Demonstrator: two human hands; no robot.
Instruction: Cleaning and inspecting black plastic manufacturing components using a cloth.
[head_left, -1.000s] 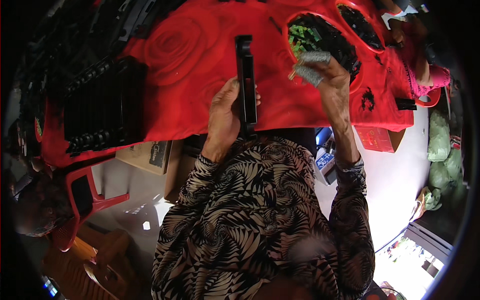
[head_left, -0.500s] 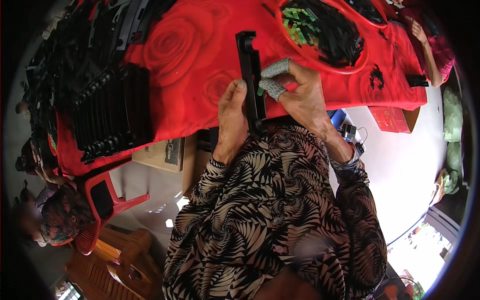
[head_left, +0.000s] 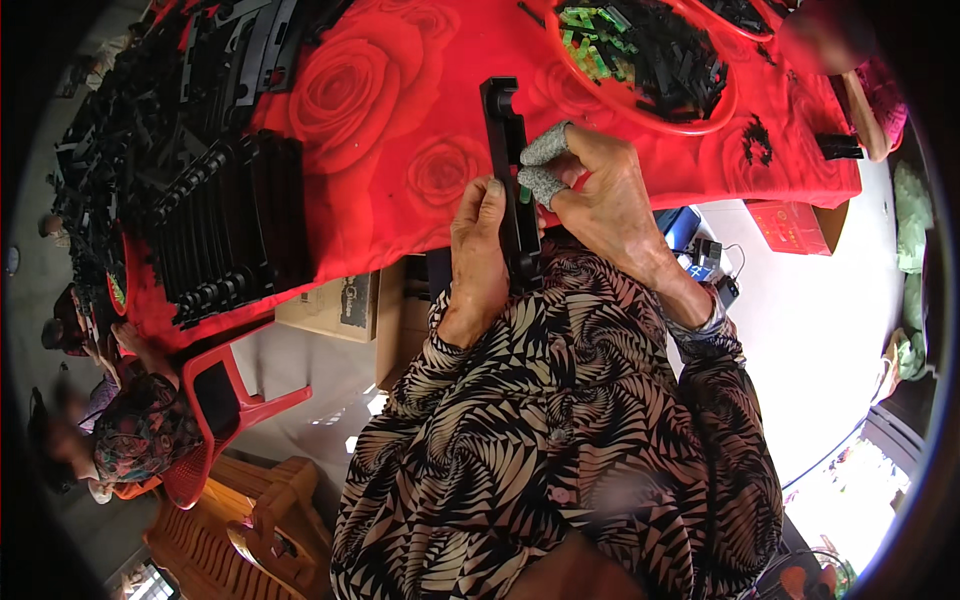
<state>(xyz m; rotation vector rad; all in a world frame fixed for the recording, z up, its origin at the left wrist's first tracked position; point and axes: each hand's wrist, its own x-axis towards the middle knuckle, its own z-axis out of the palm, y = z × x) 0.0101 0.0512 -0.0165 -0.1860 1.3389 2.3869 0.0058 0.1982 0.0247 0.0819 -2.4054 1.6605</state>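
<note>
A long black plastic part with a hooked upper end stands nearly upright in front of me, over the table's near edge. My left hand is closed round its left side, the thumb lying against it. Grey fabric finger covers sit on the thumb and forefinger of my right hand. That hand pinches at the part's right side, where a small green piece shows just below the covered fingertips. Whether the green piece is held by the fingers or seated in the black part, I cannot tell.
A red basin of small black and green pieces stands beyond my right hand. At left lie a row of similar black parts and a larger heap. Other people sit at the far left and upper right. A red chair stands at left.
The black part and both my hands have shifted slightly in the picture, the left hand a little right and down. The grip of both hands looks the same.
</note>
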